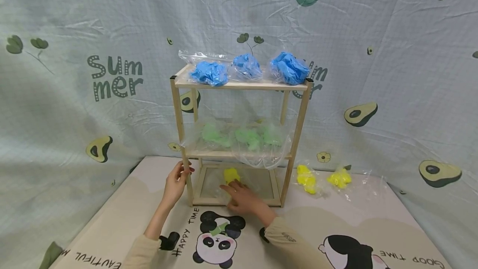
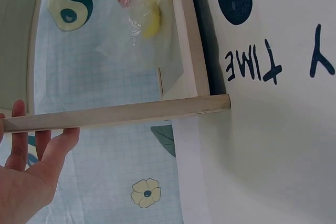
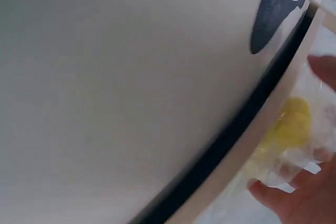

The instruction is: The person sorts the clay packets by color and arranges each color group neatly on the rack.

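Note:
A three-tier wooden shelf (image 1: 239,86) stands upright on the patterned cloth. My left hand (image 1: 175,184) grips its left front post (image 2: 115,115) low down, with fingers passing behind the wood. On the bottom tier lies a clear plastic bag with something crumpled and yellow (image 1: 231,174) inside. My right hand (image 1: 242,198) reaches over the front rail (image 3: 252,135) and touches this bag. In the right wrist view the thumb and fingers are spread wide, with the yellow bag (image 3: 294,121) between them. Part of the bag is hidden under the hand.
Bags with blue contents (image 1: 209,73) line the top tier. Bags with green contents (image 1: 248,137) fill the middle tier, one drooping over its front edge. Two yellow bags (image 1: 307,179) (image 1: 340,177) lie right of the shelf. A printed curtain (image 1: 392,74) hangs behind.

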Motion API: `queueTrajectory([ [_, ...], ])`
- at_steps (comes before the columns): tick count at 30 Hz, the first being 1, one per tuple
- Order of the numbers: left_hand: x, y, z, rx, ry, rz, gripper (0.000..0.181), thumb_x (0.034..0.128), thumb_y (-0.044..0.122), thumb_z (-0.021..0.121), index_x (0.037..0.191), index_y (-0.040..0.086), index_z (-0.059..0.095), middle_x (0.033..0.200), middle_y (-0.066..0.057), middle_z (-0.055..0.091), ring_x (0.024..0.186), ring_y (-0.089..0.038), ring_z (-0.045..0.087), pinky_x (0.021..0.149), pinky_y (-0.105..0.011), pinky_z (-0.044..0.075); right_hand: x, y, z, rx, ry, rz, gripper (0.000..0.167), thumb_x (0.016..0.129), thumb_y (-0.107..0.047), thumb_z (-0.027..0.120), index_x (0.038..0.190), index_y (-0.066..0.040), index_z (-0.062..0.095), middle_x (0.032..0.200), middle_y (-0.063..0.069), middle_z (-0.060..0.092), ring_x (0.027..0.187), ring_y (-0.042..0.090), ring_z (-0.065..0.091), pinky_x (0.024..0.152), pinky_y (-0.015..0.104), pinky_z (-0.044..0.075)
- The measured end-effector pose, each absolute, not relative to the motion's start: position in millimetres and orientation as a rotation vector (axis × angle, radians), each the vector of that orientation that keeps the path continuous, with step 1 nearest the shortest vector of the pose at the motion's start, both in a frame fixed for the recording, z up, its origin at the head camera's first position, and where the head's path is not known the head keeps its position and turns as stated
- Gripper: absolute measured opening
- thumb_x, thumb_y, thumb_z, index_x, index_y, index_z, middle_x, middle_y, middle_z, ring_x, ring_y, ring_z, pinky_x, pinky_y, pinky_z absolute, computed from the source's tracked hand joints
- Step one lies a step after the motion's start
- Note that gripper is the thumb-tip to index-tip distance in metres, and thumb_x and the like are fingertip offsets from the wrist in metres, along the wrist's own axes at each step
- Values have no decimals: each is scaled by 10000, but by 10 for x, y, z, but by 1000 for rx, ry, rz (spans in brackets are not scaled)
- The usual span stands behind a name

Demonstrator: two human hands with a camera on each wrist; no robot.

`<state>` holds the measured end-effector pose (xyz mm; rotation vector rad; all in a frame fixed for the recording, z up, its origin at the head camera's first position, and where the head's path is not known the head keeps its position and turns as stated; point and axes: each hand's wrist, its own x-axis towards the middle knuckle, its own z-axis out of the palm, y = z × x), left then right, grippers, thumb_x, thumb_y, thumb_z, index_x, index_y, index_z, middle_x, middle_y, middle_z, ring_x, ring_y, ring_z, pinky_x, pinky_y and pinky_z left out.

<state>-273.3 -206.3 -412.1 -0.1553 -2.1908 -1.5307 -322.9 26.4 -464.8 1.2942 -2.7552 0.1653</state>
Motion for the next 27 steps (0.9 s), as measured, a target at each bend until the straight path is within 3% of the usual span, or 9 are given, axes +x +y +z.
queueTrajectory([
  [4, -2736, -2069, -4130, -152, -2190, -1529, 205, 926, 147, 447, 1083, 33, 515, 975, -210, 604, 805, 17, 510, 683, -261, 476, -3191, 281, -4625, 1263, -2836, 183, 598, 905, -459, 431, 1416, -258, 194, 1430, 101, 303, 1336, 337, 230, 1033, 482, 283],
  [11, -2758, -2072, -4142, -172, -2174, -1550, 195, 927, 108, 445, 1090, 24, 512, 974, -230, 596, 804, -14, 522, 683, -283, 480, -3073, 405, -4618, 1153, -2826, 157, 515, 940, -434, 352, 1408, -246, 244, 1469, 122, 218, 1333, 365, 216, 988, 550, 298],
  [18, -2759, -2062, -4136, -163, -2169, -1550, 186, 926, 84, 447, 1090, 22, 510, 969, -225, 598, 770, 44, 500, 673, -277, 479, -2946, 540, -4617, 1093, -2789, 84, 500, 929, -427, 390, 1378, -219, 324, 1423, 144, 303, 1279, 371, 325, 930, 602, 321],
  [27, -2762, -2067, -4135, -167, -2174, -1537, 182, 924, 64, 450, 1090, 18, 509, 967, -230, 601, 754, 37, 496, 634, -246, 450, -2918, 572, -4622, 1135, -2780, 24, 520, 935, -406, 385, 1383, -152, 320, 1409, 139, 352, 1265, 337, 364, 940, 572, 328],
])
